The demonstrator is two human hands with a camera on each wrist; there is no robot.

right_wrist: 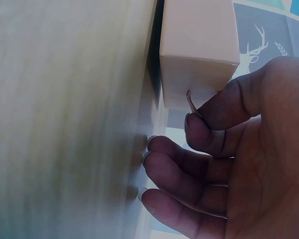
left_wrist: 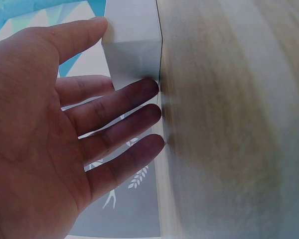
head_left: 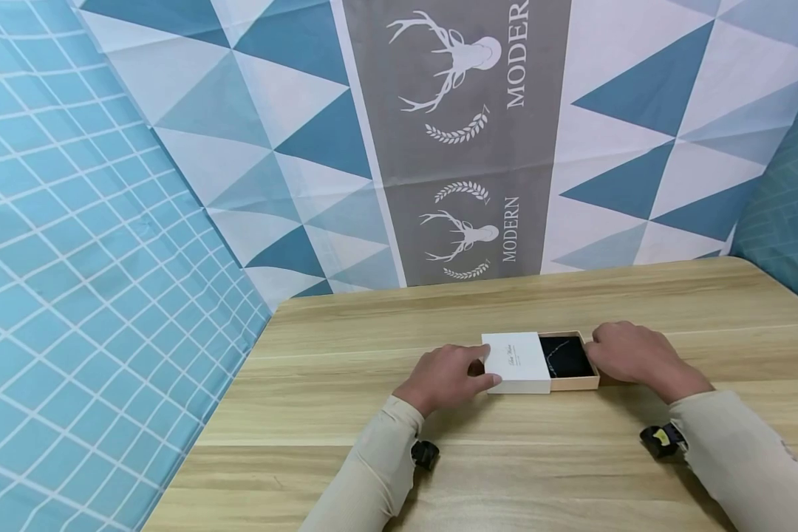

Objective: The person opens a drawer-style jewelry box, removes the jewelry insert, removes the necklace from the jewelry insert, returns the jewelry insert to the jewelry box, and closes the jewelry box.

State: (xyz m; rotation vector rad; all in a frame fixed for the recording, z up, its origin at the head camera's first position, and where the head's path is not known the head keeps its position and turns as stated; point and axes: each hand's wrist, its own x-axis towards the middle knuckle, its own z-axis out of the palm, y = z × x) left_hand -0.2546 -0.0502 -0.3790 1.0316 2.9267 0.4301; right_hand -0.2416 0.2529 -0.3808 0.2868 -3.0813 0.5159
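"On the tabletop (head_left: 346, 421), right of centre in the head view, you had a white sleeve (head_left: 525, 369) with a tray (head_left: 575, 385) jutting from its right end. A black insert (head_left: 577, 360) showed in the tray, a thin chain (head_left: 556, 349) lying across it."

"Hands?"

"Your left hand (head_left: 445, 375) gripped the sleeve's left end, thumb at the near corner, forefinger toward the far one, other fingers fairly straight. Your right hand (head_left: 632, 355) pinched a small pull tab (right_wrist: 192, 103) on the tray's end face, thumb against forefinger; its other fingers were bent, tips close to the tabletop. Touching or not, couldn't tell."

"Step in hand?"

"Judging by the tab, drawing the tray out of the sleeve. Part of it showed; the rest was hidden inside."

"Doing it well?"

"Left grip as anchor, firm but light: squeezing could have bound the tray. Your right pull needed to run straight along the sleeve, low and level; a skewed tug risked jamming. Slow, too: a jerk could have popped the tray free and shifted the chain, and the tab looked thin enough to tear. Lifting wasn't called for; the tabletop gave you the support."
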